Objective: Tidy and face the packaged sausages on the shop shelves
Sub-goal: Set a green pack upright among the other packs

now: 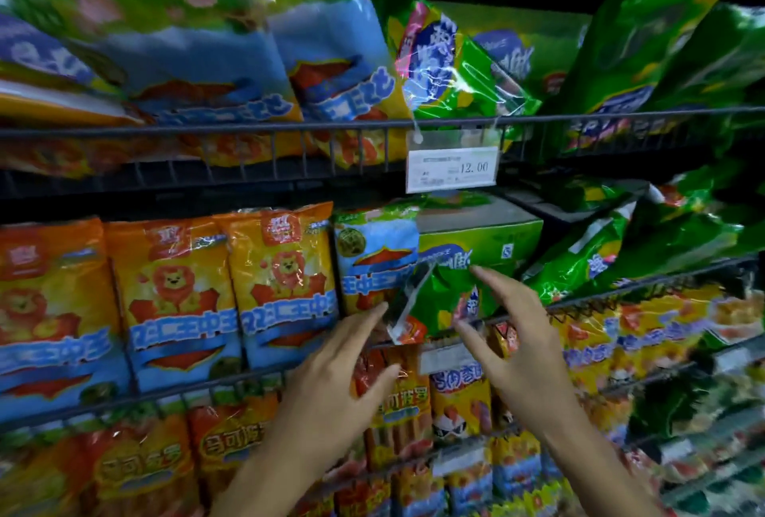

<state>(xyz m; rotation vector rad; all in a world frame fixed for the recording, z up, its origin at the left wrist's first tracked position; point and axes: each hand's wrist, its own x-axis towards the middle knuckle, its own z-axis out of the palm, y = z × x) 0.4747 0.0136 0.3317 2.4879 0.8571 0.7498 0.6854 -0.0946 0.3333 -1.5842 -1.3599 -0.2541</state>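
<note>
Both hands, left hand (331, 376) and right hand (513, 347), spread wide, flank the tilted green pack (443, 301), apparently to square it.

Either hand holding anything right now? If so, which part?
Nothing clearly held. Left hand and right hand are open on either side of the tilted green sausage pack, fingertips at its edges; no closed grip visible.

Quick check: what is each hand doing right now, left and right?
Left hand: open, fingers straight, tips at the edge of the green packet, gripping nothing.
Right hand: open, fingers spread beside the same packet, no clear grip.
</note>
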